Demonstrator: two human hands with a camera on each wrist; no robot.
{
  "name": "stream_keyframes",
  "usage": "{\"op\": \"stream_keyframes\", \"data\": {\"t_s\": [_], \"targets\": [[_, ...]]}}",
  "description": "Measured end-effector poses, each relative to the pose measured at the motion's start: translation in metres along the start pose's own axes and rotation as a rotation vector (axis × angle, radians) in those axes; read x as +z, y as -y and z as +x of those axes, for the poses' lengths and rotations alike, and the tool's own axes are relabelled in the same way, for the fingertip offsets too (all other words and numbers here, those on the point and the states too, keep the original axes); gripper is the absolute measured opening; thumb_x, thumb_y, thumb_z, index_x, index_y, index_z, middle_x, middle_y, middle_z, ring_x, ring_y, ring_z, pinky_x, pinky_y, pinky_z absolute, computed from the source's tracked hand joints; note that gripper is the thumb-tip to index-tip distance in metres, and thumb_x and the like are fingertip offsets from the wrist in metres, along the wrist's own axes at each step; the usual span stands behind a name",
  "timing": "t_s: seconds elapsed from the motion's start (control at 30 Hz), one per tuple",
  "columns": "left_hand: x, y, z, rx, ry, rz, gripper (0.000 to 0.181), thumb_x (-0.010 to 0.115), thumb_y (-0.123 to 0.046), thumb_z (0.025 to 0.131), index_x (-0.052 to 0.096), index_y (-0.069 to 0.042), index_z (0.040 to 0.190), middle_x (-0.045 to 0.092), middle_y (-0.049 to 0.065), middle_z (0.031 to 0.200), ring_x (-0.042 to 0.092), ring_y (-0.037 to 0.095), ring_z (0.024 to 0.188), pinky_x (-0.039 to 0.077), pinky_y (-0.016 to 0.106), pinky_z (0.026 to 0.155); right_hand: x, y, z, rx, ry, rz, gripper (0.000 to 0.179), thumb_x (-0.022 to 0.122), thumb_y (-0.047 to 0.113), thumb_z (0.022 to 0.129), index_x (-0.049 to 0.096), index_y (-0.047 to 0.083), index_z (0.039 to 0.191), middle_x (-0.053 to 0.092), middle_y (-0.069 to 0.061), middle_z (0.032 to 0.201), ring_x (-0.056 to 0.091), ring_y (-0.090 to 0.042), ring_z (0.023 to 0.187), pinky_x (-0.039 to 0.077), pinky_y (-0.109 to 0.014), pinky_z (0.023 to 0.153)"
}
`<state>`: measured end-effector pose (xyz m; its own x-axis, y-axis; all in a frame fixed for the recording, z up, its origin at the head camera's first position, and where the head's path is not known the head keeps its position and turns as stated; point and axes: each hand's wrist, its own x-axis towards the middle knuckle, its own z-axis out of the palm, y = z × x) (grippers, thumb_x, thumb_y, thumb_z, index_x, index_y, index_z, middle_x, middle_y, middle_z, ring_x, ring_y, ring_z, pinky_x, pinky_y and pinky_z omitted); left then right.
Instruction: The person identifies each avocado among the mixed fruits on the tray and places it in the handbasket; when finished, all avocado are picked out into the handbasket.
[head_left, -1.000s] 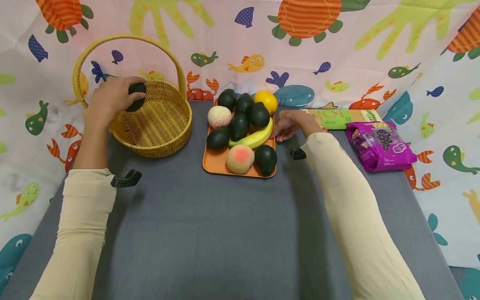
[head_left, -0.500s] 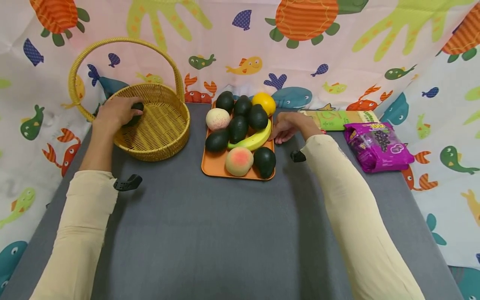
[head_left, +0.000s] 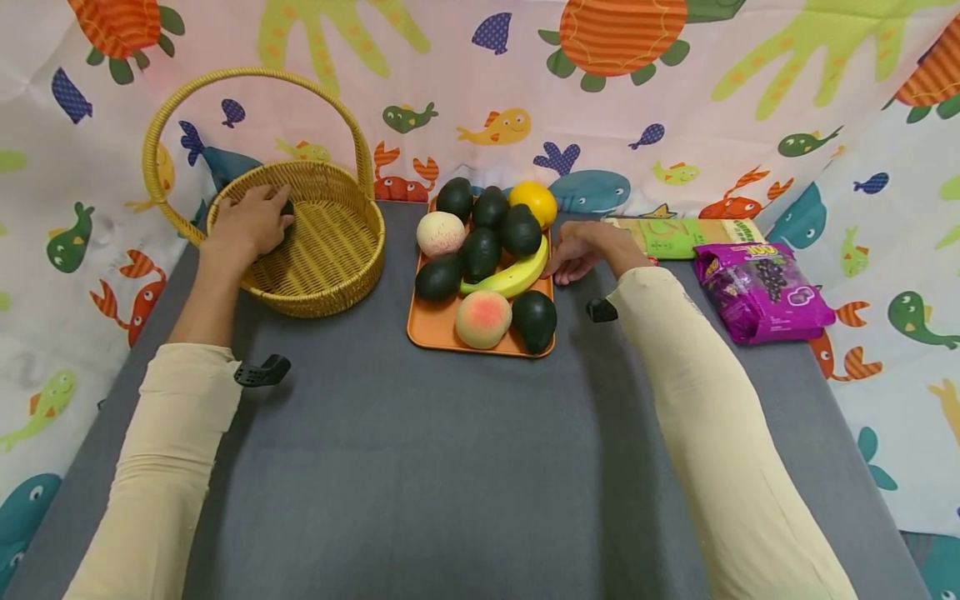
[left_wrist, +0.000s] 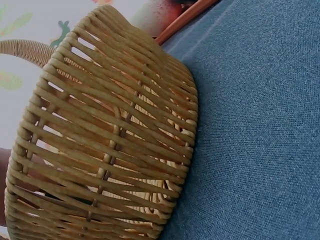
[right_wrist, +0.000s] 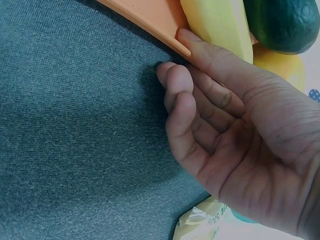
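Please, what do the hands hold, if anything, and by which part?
The right hand pinches the orange tray by its right edge. The left hand partly covers an avocado in the wicker basket; whether it grips cannot be told.

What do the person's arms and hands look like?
The long sleeves are plain cream and stop short of the hands, which are bare, with no gloves. A little black piece sticks out near each cuff.
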<state>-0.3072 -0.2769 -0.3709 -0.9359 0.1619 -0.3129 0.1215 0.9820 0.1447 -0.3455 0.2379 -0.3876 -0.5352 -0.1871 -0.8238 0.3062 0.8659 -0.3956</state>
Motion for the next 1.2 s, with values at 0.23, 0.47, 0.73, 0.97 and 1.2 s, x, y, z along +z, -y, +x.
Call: {"op": "stream_keyframes", "data": {"t_s": [0.23, 0.47, 0.73, 0.97, 1.2], "targets": [[-0.003, -0.001, -0.003, -0.007, -0.033, -0.039, 0.063, 0.026, -0.032, 0.115, 0.003, -0.007, 0.168, 0.006, 0.037, 0.169, 0.008, 0.053, 0.159, 0.01, 0.079, 0.121, -0.001, 0.0, -0.001, -0.007, -0.002, -0.005, 0.025, 0.079, 0.026, 0.095, 0.074, 0.002, 0.099, 0.075, -0.001, 0.076, 0.068, -0.01, 0.066, 0.061, -0.022, 0.072], [-0.01, -0.006, -0.01, 0.016, -0.109, -0.054, 0.062, 0.028, -0.033, 0.115, 0.01, -0.007, 0.168, 0.01, 0.035, 0.17, 0.011, 0.052, 0.159, 0.013, 0.078, 0.122, -0.001, 0.002, -0.001, 0.011, -0.008, -0.012, 0.028, 0.079, 0.028, 0.095, 0.073, 0.002, 0.103, 0.074, -0.001, 0.076, 0.066, -0.01, 0.066, 0.061, -0.021, 0.073], [-0.019, -0.016, -0.015, 0.046, -0.141, -0.064, 0.063, 0.029, -0.038, 0.115, 0.006, -0.017, 0.17, 0.01, 0.03, 0.172, 0.014, 0.052, 0.159, 0.015, 0.077, 0.122, 0.001, 0.007, -0.008, 0.017, 0.021, 0.007, 0.025, 0.076, 0.023, 0.098, 0.072, 0.0, 0.105, 0.074, -0.003, 0.077, 0.068, -0.011, 0.067, 0.061, -0.024, 0.076], [-0.03, -0.038, -0.02, 0.083, -0.143, -0.082, 0.065, 0.028, -0.044, 0.114, 0.009, -0.018, 0.17, 0.014, 0.031, 0.172, 0.02, 0.055, 0.156, 0.018, 0.076, 0.122, 0.003, 0.013, -0.019, 0.026, 0.05, -0.003, 0.026, 0.074, 0.02, 0.098, 0.07, -0.003, 0.109, 0.075, -0.004, 0.077, 0.069, -0.012, 0.067, 0.061, -0.024, 0.077], [-0.037, -0.067, -0.032, 0.16, -0.17, -0.105, 0.064, 0.03, -0.047, 0.113, 0.014, -0.02, 0.17, 0.019, 0.029, 0.171, 0.023, 0.052, 0.157, 0.021, 0.073, 0.123, 0.003, 0.014, -0.019, 0.02, 0.06, 0.01, 0.027, 0.075, 0.021, 0.098, 0.068, -0.003, 0.11, 0.075, -0.004, 0.077, 0.07, -0.011, 0.068, 0.061, -0.024, 0.076]]}}
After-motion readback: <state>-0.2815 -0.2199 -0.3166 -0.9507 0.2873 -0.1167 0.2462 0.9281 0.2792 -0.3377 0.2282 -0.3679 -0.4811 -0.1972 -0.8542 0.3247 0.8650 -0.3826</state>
